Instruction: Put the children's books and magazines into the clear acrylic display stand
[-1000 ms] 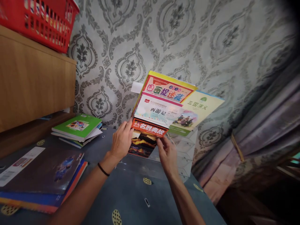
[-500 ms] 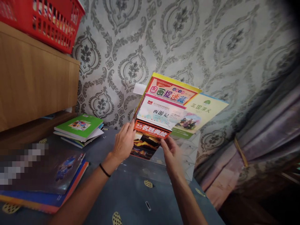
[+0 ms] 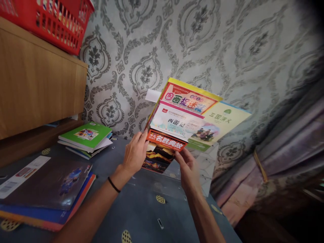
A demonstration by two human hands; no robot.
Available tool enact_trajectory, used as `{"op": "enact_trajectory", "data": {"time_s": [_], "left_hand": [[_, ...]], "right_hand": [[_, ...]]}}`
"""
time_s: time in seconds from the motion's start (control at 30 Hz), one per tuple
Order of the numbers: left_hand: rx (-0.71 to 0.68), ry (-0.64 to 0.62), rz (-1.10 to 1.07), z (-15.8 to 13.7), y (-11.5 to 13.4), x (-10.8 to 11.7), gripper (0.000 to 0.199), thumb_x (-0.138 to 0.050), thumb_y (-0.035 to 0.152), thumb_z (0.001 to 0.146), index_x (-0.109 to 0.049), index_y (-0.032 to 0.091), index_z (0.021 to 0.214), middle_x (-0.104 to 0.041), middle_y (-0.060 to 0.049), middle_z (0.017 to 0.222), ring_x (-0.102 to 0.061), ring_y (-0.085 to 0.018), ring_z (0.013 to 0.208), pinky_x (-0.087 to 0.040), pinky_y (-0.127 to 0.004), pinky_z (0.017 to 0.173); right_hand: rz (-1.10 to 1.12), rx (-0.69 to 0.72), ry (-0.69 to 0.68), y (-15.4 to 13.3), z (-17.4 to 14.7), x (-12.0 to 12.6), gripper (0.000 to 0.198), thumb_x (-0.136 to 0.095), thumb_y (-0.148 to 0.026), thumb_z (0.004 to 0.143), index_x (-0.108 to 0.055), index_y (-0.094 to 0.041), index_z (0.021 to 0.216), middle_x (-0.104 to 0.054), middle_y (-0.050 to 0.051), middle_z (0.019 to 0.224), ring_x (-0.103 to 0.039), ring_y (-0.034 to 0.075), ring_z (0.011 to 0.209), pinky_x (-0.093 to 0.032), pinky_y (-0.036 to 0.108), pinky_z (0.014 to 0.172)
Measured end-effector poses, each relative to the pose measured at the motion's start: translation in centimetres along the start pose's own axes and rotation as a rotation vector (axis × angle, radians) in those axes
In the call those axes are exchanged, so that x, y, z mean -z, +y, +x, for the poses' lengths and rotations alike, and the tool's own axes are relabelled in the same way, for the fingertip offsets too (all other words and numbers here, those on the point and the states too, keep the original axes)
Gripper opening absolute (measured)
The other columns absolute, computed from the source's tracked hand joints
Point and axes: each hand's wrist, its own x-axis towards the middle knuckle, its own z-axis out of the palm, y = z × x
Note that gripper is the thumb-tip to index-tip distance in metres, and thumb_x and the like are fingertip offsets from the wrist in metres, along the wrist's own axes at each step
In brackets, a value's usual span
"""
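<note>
A small book with a red title band and a dark golden photo cover (image 3: 160,155) is at the front of several upright, tilted books. My left hand (image 3: 136,151) grips its left edge, and my right hand (image 3: 187,167) pinches its right edge. Just behind it stand a white book (image 3: 168,119) and a larger red and yellow book (image 3: 191,96). A pale yellow-green book (image 3: 217,123) sticks out to the right. Around and below them is a clear plastic holder (image 3: 206,168) on the dark patterned cloth (image 3: 141,209). My left wrist wears a thin black band.
To the left, a green book (image 3: 92,135) tops a small stack. Nearer me lies a dark glossy book (image 3: 54,184) on blue and orange ones. A red basket (image 3: 63,25) sits on a wooden cabinet (image 3: 40,74). Patterned wallpaper is behind; a curtain (image 3: 243,179) hangs at right.
The view has shifted slightly, so the books and hands appear a little further right. Both hands keep their hold on the front book.
</note>
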Motion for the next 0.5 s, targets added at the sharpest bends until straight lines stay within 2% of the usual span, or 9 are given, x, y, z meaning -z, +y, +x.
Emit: {"op": "enact_trajectory", "data": {"time_s": [0.1, 0.2, 0.3, 0.4, 0.5], "left_hand": [[0.015, -0.035, 0.053, 0.0, 0.1, 0.1, 0.043, -0.04, 0.019, 0.103, -0.046, 0.012, 0.145, -0.065, -0.016, 0.12, -0.063, -0.028, 0.113, -0.055, -0.04, 0.092], [0.003, -0.051, 0.083, 0.3, 0.2, 0.5, 0.051, -0.042, 0.019, 0.103, -0.034, 0.011, 0.153, -0.065, -0.017, 0.123, -0.063, -0.029, 0.115, -0.056, -0.04, 0.091], [-0.057, -0.059, 0.082, 0.8, 0.1, 1.4, 0.058, -0.042, 0.02, 0.103, -0.025, 0.017, 0.158, -0.066, -0.015, 0.126, -0.065, -0.026, 0.112, -0.057, -0.037, 0.09], [-0.094, -0.081, 0.1, 1.4, 0.2, 2.2, 0.054, -0.044, 0.019, 0.103, -0.033, 0.023, 0.156, -0.067, -0.011, 0.124, -0.068, -0.023, 0.105, -0.056, -0.033, 0.087], [-0.097, -0.084, 0.121, 2.0, 0.3, 2.6, 0.048, -0.044, 0.019, 0.103, -0.042, 0.022, 0.151, -0.068, -0.011, 0.125, -0.069, -0.023, 0.105, -0.056, -0.031, 0.087]], "right_hand": [[0.026, -0.052, -0.041, -0.2, -0.1, 0.0, 0.042, -0.068, -0.053, 0.086, -0.071, -0.021, 0.113, -0.076, 0.01, 0.111, -0.069, 0.028, 0.103, -0.054, 0.046, 0.095], [-0.023, 0.002, 0.004, -0.4, -0.2, 0.0, 0.044, -0.065, -0.052, 0.088, -0.068, -0.02, 0.118, -0.073, 0.012, 0.115, -0.068, 0.028, 0.106, -0.056, 0.045, 0.091], [-0.15, 0.159, 0.13, -0.9, 0.0, -0.1, 0.051, -0.06, -0.047, 0.093, -0.057, -0.021, 0.137, -0.065, 0.015, 0.131, -0.065, 0.028, 0.114, -0.058, 0.046, 0.091], [-0.376, 0.37, 0.161, -2.0, 0.5, -0.4, 0.048, -0.053, -0.039, 0.098, -0.053, -0.023, 0.143, -0.058, 0.016, 0.141, -0.056, 0.029, 0.128, -0.053, 0.052, 0.102], [-0.536, 0.513, 0.122, -2.8, 1.2, -0.5, 0.041, -0.048, -0.031, 0.101, -0.056, -0.023, 0.141, -0.06, 0.015, 0.14, -0.054, 0.029, 0.132, -0.046, 0.055, 0.11]]}}
